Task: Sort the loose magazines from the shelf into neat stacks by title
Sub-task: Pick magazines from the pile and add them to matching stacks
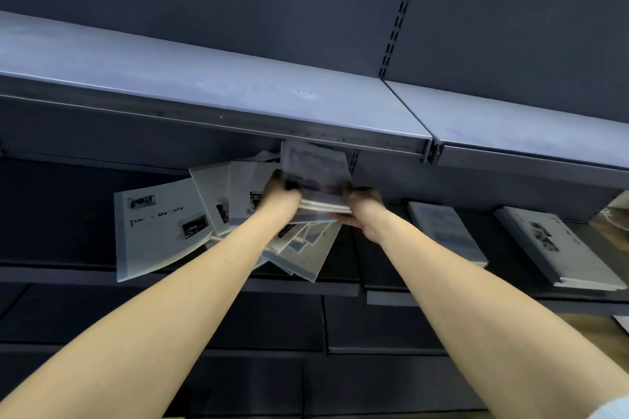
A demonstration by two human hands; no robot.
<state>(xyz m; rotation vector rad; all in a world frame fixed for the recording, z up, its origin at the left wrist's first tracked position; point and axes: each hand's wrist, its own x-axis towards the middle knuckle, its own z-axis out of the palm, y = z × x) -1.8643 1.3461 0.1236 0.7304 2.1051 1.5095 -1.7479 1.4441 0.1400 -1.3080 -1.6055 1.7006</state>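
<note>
A blurred magazine [315, 168] is gripped at its lower corners by left hand [280, 189] and right hand [362, 206], raised above the loose fanned pile [238, 194] on the dark shelf [61, 211], two neat stacks [446, 231] lying further right.

Your view is dim overall, with light falling from above onto the upper shelf [211, 85], which shows a pale sheen. Beneath it lies deep shadow. The held magazine [315, 168] at twelve o'clock from your hands is motion-blurred. Wide-angle bending curves the shelf edges toward nine and three o'clock.
</note>
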